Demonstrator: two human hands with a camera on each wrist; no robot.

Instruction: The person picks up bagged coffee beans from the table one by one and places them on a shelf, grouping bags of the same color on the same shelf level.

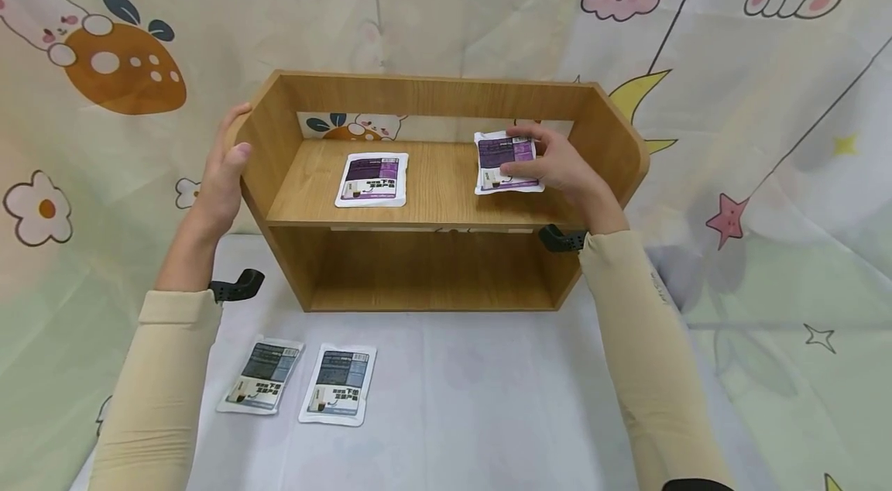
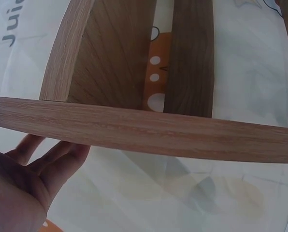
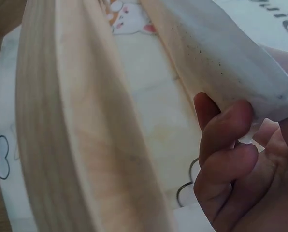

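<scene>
My right hand [image 1: 567,166] pinches a white packet with a purple label [image 1: 495,158] at the right part of the upper board of a wooden shelf [image 1: 446,214]. In the right wrist view the fingers [image 3: 226,125] bend at the edge of the packet's pale plain back [image 3: 202,43]. To its left, another purple-labelled packet [image 1: 372,180] lies flat on the same board. My left hand [image 1: 221,173] rests against the outside of the left side panel [image 2: 144,130], its thumb near the front edge. Those fingertips are partly hidden behind the panel in the left wrist view.
Two white packets with dark grey-blue labels, one tilted [image 1: 262,376] and one straighter [image 1: 339,385], lie on the white tabletop [image 1: 481,398] in front of the shelf. Below the upper board is a lower compartment [image 1: 432,270]. A printed cloth [image 1: 446,18] hangs behind.
</scene>
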